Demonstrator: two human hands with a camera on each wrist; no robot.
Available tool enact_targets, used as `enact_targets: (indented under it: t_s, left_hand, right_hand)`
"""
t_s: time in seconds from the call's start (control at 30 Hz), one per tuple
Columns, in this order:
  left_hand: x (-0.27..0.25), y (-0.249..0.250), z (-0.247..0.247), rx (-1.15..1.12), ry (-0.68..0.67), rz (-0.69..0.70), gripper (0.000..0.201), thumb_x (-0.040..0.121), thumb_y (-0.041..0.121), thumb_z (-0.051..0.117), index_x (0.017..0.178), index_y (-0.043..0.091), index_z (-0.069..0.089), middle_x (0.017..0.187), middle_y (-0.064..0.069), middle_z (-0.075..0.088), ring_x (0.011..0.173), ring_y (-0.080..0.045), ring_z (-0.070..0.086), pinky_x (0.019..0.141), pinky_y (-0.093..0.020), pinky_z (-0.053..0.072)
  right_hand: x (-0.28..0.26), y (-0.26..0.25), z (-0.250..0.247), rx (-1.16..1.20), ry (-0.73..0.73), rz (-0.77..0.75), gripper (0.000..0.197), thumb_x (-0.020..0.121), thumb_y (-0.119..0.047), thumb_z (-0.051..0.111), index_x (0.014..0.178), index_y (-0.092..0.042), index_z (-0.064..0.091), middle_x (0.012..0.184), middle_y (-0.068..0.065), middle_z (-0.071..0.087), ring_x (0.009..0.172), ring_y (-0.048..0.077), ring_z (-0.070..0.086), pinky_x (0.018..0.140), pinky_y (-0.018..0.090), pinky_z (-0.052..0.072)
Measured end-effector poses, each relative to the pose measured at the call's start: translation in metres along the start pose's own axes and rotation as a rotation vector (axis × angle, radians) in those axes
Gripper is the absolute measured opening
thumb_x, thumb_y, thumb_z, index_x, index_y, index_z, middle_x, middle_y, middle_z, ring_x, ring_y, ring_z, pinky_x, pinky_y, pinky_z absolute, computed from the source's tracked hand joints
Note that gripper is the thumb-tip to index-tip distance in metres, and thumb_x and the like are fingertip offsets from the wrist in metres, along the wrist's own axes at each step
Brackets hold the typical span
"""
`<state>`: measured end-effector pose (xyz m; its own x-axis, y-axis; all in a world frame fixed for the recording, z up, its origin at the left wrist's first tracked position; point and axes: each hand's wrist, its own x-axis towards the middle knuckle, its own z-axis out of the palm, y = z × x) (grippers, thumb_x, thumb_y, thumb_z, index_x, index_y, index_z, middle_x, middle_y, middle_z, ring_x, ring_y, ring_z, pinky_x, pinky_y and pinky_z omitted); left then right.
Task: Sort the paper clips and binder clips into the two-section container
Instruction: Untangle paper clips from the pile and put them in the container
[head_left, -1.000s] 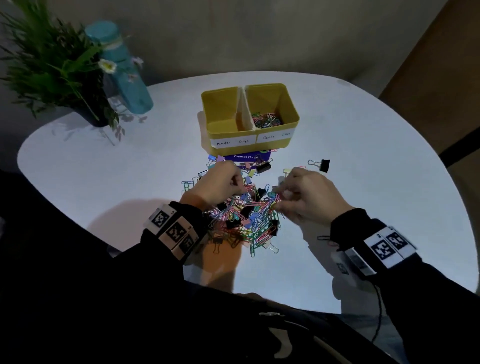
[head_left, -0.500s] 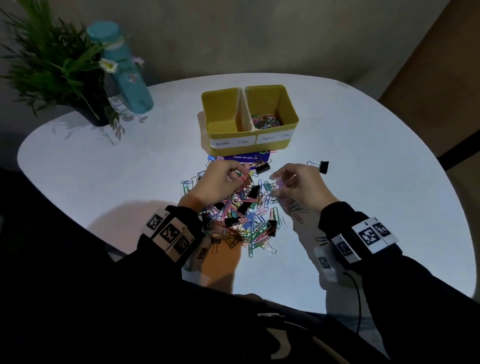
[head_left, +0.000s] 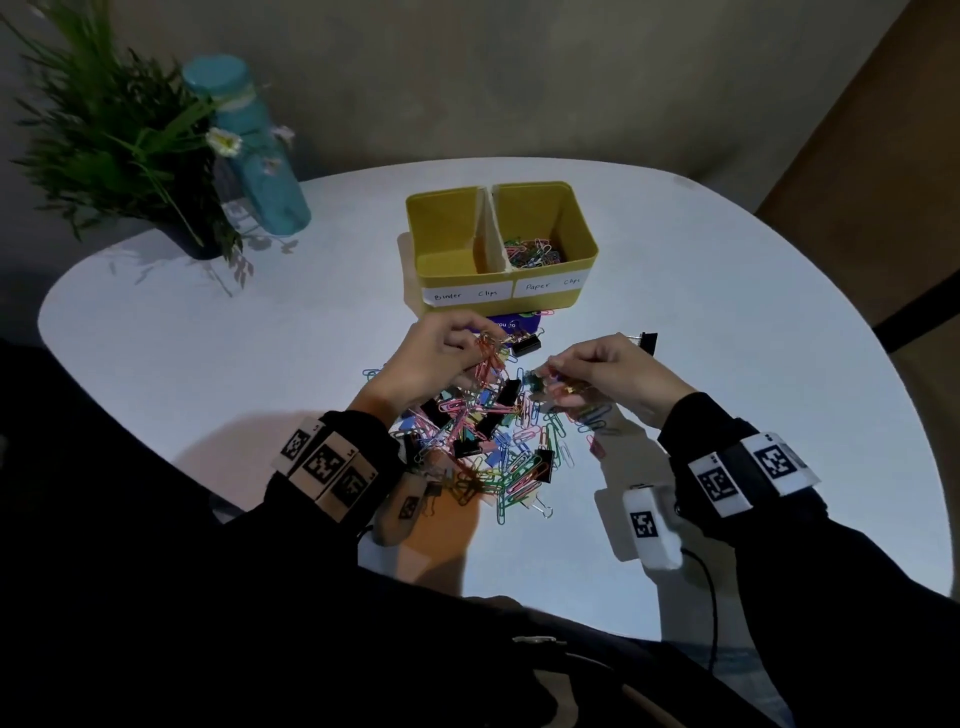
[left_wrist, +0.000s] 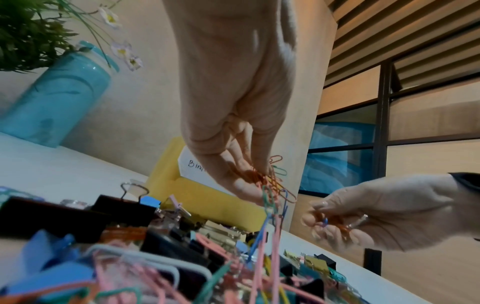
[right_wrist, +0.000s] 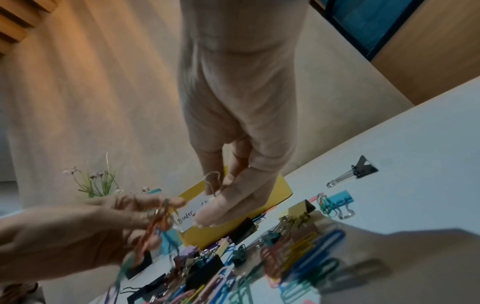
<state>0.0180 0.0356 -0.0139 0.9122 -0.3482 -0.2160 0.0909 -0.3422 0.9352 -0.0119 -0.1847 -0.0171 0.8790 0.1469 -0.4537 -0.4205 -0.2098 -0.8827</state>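
A yellow two-section container (head_left: 582, 228) stands at the table's middle back. Its left section, labelled Binder Clips, looks empty. Its right section holds coloured paper clips (head_left: 535, 252). In front of it lies a mixed pile of paper clips and binder clips (head_left: 488, 436). My left hand (head_left: 478, 345) is raised over the pile's far edge and pinches a tangled bunch of orange and green paper clips (left_wrist: 275, 179) that trails down into the pile. My right hand (head_left: 550, 374), just to the right, pinches a few paper clips (left_wrist: 330, 223) between thumb and fingers.
A lone black binder clip (head_left: 647, 340) lies behind my right hand. A purple card (head_left: 511, 325) lies against the container's front. A potted plant (head_left: 130, 156) and a teal bottle (head_left: 254, 150) stand at the back left. The white table (head_left: 779, 364) is round-edged.
Both hands have lifted off the pile and moved a little toward the container. The left now draws a tangle of paper clips upward; the right holds a few picked clips.
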Motion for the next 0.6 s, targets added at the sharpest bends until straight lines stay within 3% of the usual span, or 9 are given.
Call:
enact_targets:
  t_s: [0.07, 0.13, 0.2, 0.27, 0.33, 0.4, 0.47, 0.5, 0.6]
  left_hand:
    - [-0.003, 0.008, -0.001, -0.083, 0.042, 0.006, 0.016, 0.089, 0.004, 0.063, 0.104, 0.005, 0.068, 0.085, -0.024, 0.068, 0.061, -0.02, 0.068, 0.05, -0.019, 0.053]
    - [-0.005, 0.016, -0.002, -0.15, 0.077, 0.018, 0.015, 0.087, 0.007, 0.066, 0.101, 0.002, 0.066, 0.09, -0.023, 0.07, 0.056, -0.015, 0.068, 0.048, -0.018, 0.053]
    - [-0.004, 0.022, -0.003, -0.2, 0.105, 0.033, 0.012, 0.086, 0.004, 0.066, 0.097, 0.002, 0.065, 0.089, -0.023, 0.07, 0.056, -0.012, 0.068, 0.052, -0.019, 0.056]
    - [-0.003, 0.029, -0.003, -0.246, 0.12, 0.047, 0.013, 0.084, 0.0, 0.067, 0.097, 0.001, 0.065, 0.084, -0.019, 0.07, 0.057, -0.013, 0.069, 0.055, -0.02, 0.058]
    - [-0.003, 0.037, -0.001, -0.282, 0.124, 0.074, 0.015, 0.084, -0.002, 0.066, 0.099, 0.001, 0.065, 0.084, -0.016, 0.07, 0.062, -0.015, 0.069, 0.059, -0.023, 0.06]
    - [-0.002, 0.043, 0.002, -0.297, 0.129, 0.106, 0.021, 0.085, -0.005, 0.063, 0.105, 0.001, 0.065, 0.091, -0.018, 0.069, 0.07, -0.018, 0.07, 0.061, -0.024, 0.06]
    - [-0.001, 0.042, 0.004, -0.262, 0.159, 0.126, 0.023, 0.088, -0.006, 0.059, 0.107, 0.003, 0.065, 0.099, -0.02, 0.068, 0.078, -0.021, 0.071, 0.063, -0.024, 0.06]
    - [-0.001, 0.039, 0.004, -0.223, 0.191, 0.125, 0.021, 0.089, -0.005, 0.059, 0.105, 0.005, 0.067, 0.102, -0.019, 0.069, 0.08, -0.022, 0.071, 0.064, -0.025, 0.06]
    - [-0.002, 0.026, 0.001, 0.054, 0.236, 0.077, 0.015, 0.086, 0.003, 0.066, 0.098, 0.01, 0.071, 0.097, -0.009, 0.071, 0.08, -0.021, 0.071, 0.071, -0.032, 0.061]
  right_hand:
    - [-0.001, 0.002, 0.0, -0.097, -0.017, -0.011, 0.03, 0.08, -0.019, 0.076, 0.092, 0.007, 0.069, 0.081, 0.024, 0.069, 0.062, 0.025, 0.061, 0.07, 0.038, 0.051]
    - [-0.003, 0.002, 0.002, -0.228, -0.023, -0.042, 0.041, 0.063, -0.029, 0.087, 0.088, -0.002, 0.071, 0.078, 0.02, 0.071, 0.067, 0.027, 0.062, 0.073, 0.04, 0.053]
    - [-0.003, 0.0, 0.005, -0.312, -0.057, -0.075, 0.056, 0.049, -0.044, 0.089, 0.093, -0.013, 0.073, 0.084, 0.011, 0.074, 0.078, 0.022, 0.068, 0.088, 0.043, 0.056]
    - [-0.003, -0.004, 0.009, -0.318, -0.091, -0.108, 0.055, 0.053, -0.04, 0.089, 0.101, -0.019, 0.073, 0.085, -0.002, 0.075, 0.085, 0.017, 0.069, 0.095, 0.042, 0.052]
    - [-0.003, -0.009, 0.016, -0.327, -0.106, -0.15, 0.048, 0.061, -0.031, 0.088, 0.105, -0.022, 0.072, 0.079, -0.013, 0.074, 0.086, 0.016, 0.07, 0.093, 0.038, 0.052]
    - [-0.002, -0.012, 0.022, -0.338, -0.15, -0.181, 0.039, 0.064, -0.031, 0.086, 0.101, -0.024, 0.074, 0.082, -0.007, 0.076, 0.085, 0.02, 0.071, 0.087, 0.034, 0.054]
    - [-0.001, -0.013, 0.025, -0.263, -0.184, -0.17, 0.018, 0.075, -0.022, 0.08, 0.091, -0.016, 0.076, 0.082, 0.003, 0.076, 0.079, 0.021, 0.071, 0.073, 0.026, 0.057]
    - [-0.002, -0.015, 0.024, -0.214, -0.186, -0.157, 0.012, 0.08, -0.015, 0.075, 0.09, -0.009, 0.076, 0.077, 0.001, 0.075, 0.072, 0.016, 0.07, 0.064, 0.019, 0.056]
    - [0.0, -0.019, 0.019, -0.085, -0.101, -0.138, 0.017, 0.086, -0.01, 0.068, 0.094, 0.005, 0.07, 0.063, -0.004, 0.071, 0.056, 0.004, 0.066, 0.052, 0.013, 0.052]
